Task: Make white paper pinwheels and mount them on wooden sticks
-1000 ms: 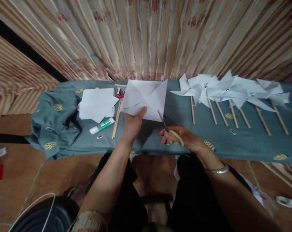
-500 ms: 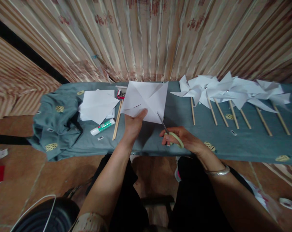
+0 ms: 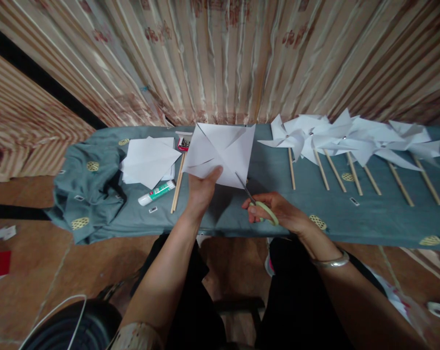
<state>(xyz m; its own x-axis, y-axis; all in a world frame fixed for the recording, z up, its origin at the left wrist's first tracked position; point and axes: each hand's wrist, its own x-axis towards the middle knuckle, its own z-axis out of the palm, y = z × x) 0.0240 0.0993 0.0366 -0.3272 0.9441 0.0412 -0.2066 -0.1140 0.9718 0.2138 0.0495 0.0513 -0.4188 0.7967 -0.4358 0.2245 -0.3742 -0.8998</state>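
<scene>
Head view: the white paper square [image 3: 230, 162] is held just above the blue-green cloth [image 3: 223, 223], slits running in from its other corners. The left hand [image 3: 202, 190] pinches its near edge, thumb on top; the right hand [image 3: 283, 211] grips the scissors [image 3: 253, 199], blades at the near right corner. Best keep the sheet taut, follow the diagonal and stop short of the centre. Wooden sticks [image 3: 178, 184] lie left, paper pinwheels [image 3: 345, 138] right.

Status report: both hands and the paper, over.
Left hand gripping white sheet. Right hand holding scissors, blades at sheet's near right corner. Nothing visibly in the way.
</scene>
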